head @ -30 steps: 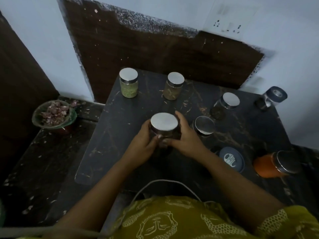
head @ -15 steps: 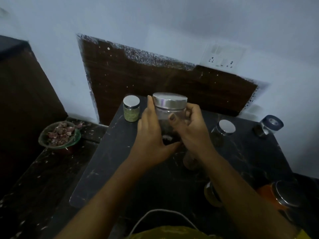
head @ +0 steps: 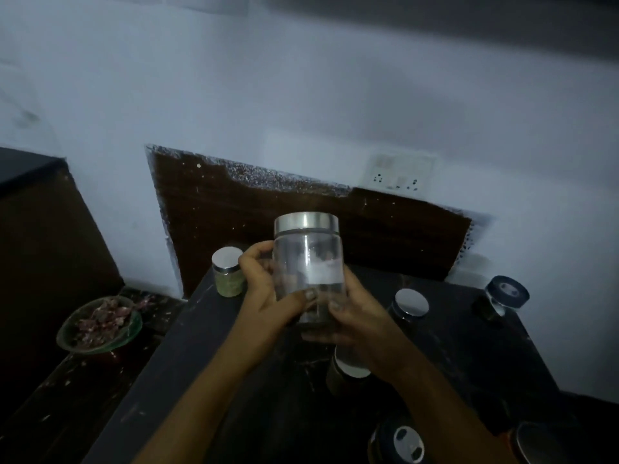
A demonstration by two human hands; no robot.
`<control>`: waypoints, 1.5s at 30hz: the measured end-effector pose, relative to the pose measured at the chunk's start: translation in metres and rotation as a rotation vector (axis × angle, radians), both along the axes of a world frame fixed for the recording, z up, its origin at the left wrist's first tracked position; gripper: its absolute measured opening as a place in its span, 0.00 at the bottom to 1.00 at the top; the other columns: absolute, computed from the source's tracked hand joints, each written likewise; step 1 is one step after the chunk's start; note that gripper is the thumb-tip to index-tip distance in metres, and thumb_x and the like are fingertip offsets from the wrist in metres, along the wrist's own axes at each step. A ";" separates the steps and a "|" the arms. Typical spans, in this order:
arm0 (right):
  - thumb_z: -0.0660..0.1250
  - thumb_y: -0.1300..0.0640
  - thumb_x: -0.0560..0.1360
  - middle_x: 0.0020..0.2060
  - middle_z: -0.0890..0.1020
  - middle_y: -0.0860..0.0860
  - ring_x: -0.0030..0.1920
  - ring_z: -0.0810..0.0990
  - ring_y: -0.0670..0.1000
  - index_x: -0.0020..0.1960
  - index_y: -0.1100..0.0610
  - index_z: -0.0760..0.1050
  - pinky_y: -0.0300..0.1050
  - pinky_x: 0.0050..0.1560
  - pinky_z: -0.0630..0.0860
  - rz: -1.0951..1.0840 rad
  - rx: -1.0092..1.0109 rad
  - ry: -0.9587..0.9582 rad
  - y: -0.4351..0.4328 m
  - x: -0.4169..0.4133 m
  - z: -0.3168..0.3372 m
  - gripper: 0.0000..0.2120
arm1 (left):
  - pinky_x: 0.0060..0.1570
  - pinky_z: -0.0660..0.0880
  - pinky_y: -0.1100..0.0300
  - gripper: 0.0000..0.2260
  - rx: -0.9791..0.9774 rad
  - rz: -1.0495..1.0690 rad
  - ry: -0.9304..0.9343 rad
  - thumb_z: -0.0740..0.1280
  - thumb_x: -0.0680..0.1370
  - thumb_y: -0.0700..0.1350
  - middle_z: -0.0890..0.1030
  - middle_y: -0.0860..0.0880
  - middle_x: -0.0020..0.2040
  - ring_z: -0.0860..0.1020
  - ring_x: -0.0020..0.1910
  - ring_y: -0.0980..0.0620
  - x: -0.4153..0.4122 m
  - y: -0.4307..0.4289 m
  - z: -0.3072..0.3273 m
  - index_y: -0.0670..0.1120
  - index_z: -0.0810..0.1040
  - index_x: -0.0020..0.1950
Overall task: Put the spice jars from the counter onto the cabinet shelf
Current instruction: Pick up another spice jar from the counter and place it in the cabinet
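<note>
While raised above the counter (head: 469, 356) at frame centre, held upright and gripped low: clear jar (head: 308, 262), left hand (head: 268, 296) and right hand (head: 358, 319) both curled round its base, likely to steady smooth glass. Shelf nowhere in view. Left of centre, green-filled jar (head: 228, 274) yet to go.
</note>
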State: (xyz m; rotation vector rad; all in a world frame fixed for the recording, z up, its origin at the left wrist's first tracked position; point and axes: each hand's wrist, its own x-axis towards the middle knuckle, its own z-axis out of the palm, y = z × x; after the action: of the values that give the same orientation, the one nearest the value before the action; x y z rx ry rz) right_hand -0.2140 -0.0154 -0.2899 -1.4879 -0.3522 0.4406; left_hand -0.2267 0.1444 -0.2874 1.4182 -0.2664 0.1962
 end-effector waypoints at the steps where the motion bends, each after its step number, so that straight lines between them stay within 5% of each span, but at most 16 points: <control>1: 0.67 0.55 0.70 0.60 0.80 0.48 0.60 0.79 0.53 0.73 0.42 0.57 0.50 0.53 0.79 -0.011 0.019 -0.012 -0.003 -0.001 0.001 0.35 | 0.42 0.79 0.63 0.31 0.003 0.008 -0.010 0.70 0.62 0.51 0.70 0.49 0.58 0.80 0.53 0.58 0.002 -0.004 -0.001 0.60 0.59 0.59; 4: 0.73 0.54 0.65 0.63 0.77 0.52 0.62 0.78 0.52 0.74 0.43 0.54 0.48 0.55 0.78 -0.086 0.039 -0.134 -0.012 -0.003 0.003 0.44 | 0.43 0.79 0.63 0.30 0.071 -0.014 0.004 0.67 0.66 0.52 0.74 0.56 0.57 0.79 0.53 0.59 0.002 -0.017 0.002 0.63 0.57 0.64; 7: 0.74 0.52 0.62 0.66 0.72 0.46 0.63 0.76 0.45 0.75 0.41 0.49 0.43 0.56 0.78 -0.103 0.028 -0.204 -0.018 -0.006 0.007 0.49 | 0.46 0.77 0.70 0.40 0.118 -0.087 -0.034 0.69 0.63 0.66 0.75 0.68 0.56 0.77 0.56 0.65 -0.004 -0.028 0.008 0.59 0.53 0.69; 11: 0.73 0.47 0.62 0.65 0.68 0.36 0.63 0.74 0.39 0.68 0.31 0.51 0.37 0.56 0.76 -0.116 0.017 -0.260 -0.030 -0.013 0.015 0.43 | 0.46 0.76 0.70 0.39 0.060 -0.103 -0.024 0.73 0.60 0.65 0.78 0.64 0.56 0.78 0.56 0.63 -0.004 -0.038 0.013 0.59 0.60 0.67; 16: 0.73 0.47 0.62 0.61 0.75 0.42 0.62 0.77 0.51 0.74 0.36 0.48 0.57 0.61 0.75 -0.100 0.060 -0.143 -0.040 -0.008 0.018 0.49 | 0.47 0.80 0.60 0.33 -0.012 -0.115 -0.004 0.66 0.68 0.53 0.79 0.54 0.59 0.80 0.56 0.52 0.003 -0.042 0.012 0.54 0.60 0.71; 18: 0.72 0.46 0.61 0.65 0.72 0.43 0.63 0.76 0.52 0.74 0.35 0.48 0.55 0.58 0.77 -0.071 0.022 -0.150 -0.039 -0.008 0.021 0.49 | 0.51 0.80 0.54 0.32 0.000 -0.100 0.012 0.66 0.70 0.51 0.77 0.53 0.63 0.79 0.58 0.52 0.007 -0.043 0.011 0.58 0.59 0.72; 21: 0.73 0.48 0.62 0.65 0.72 0.42 0.63 0.76 0.51 0.72 0.34 0.48 0.48 0.54 0.79 -0.092 0.016 -0.167 -0.041 -0.009 0.025 0.47 | 0.60 0.75 0.48 0.34 0.099 -0.092 0.001 0.65 0.70 0.61 0.73 0.62 0.65 0.76 0.62 0.57 0.006 -0.044 0.012 0.64 0.53 0.73; 24: 0.71 0.51 0.67 0.62 0.74 0.44 0.60 0.79 0.52 0.69 0.31 0.49 0.50 0.54 0.79 -0.116 0.057 -0.141 -0.046 -0.007 0.029 0.42 | 0.58 0.72 0.68 0.39 0.237 -0.044 -0.067 0.56 0.65 0.76 0.66 0.82 0.57 0.69 0.59 0.77 0.001 -0.041 0.019 0.68 0.46 0.72; 27: 0.70 0.50 0.71 0.65 0.72 0.46 0.60 0.79 0.53 0.66 0.28 0.50 0.52 0.56 0.78 -0.122 0.077 -0.120 -0.049 -0.006 0.035 0.36 | 0.48 0.67 0.83 0.40 0.378 -0.071 -0.116 0.53 0.64 0.77 0.61 0.89 0.51 0.65 0.54 0.84 -0.004 -0.039 0.033 0.65 0.41 0.69; 33: 0.75 0.34 0.55 0.66 0.72 0.38 0.63 0.75 0.41 0.68 0.25 0.41 0.42 0.59 0.77 -0.124 -0.128 -0.292 -0.051 -0.003 0.053 0.54 | 0.54 0.69 0.78 0.47 0.587 -0.104 -0.219 0.62 0.67 0.69 0.65 0.82 0.59 0.71 0.60 0.73 0.004 -0.030 0.051 0.59 0.34 0.74; 37: 0.67 0.32 0.61 0.49 0.79 0.30 0.53 0.79 0.33 0.64 0.23 0.32 0.25 0.46 0.74 -0.090 -0.344 -0.400 -0.058 0.003 0.078 0.48 | 0.51 0.70 0.78 0.44 0.640 -0.098 -0.262 0.61 0.69 0.68 0.68 0.81 0.57 0.74 0.58 0.71 0.011 -0.026 0.065 0.59 0.36 0.74; 41: 0.64 0.34 0.63 0.40 0.80 0.38 0.42 0.82 0.36 0.65 0.28 0.28 0.28 0.40 0.74 -0.115 -0.494 -0.503 -0.061 0.008 0.100 0.49 | 0.56 0.71 0.75 0.44 0.628 -0.095 -0.274 0.60 0.69 0.69 0.70 0.72 0.60 0.74 0.59 0.69 0.020 -0.028 0.081 0.61 0.34 0.74; 45: 0.66 0.36 0.63 0.48 0.80 0.40 0.43 0.81 0.35 0.64 0.27 0.27 0.31 0.43 0.75 -0.136 -0.478 -0.562 -0.062 0.019 0.123 0.49 | 0.55 0.76 0.68 0.45 0.696 -0.054 -0.326 0.62 0.69 0.66 0.75 0.68 0.56 0.78 0.53 0.65 0.033 -0.025 0.107 0.63 0.33 0.72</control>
State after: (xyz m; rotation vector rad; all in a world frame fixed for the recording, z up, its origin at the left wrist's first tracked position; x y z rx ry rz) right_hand -0.1948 -0.0769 -0.1667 -2.0870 -0.6105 -0.0225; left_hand -0.1932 0.1195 -0.1806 2.0641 -0.6885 0.3088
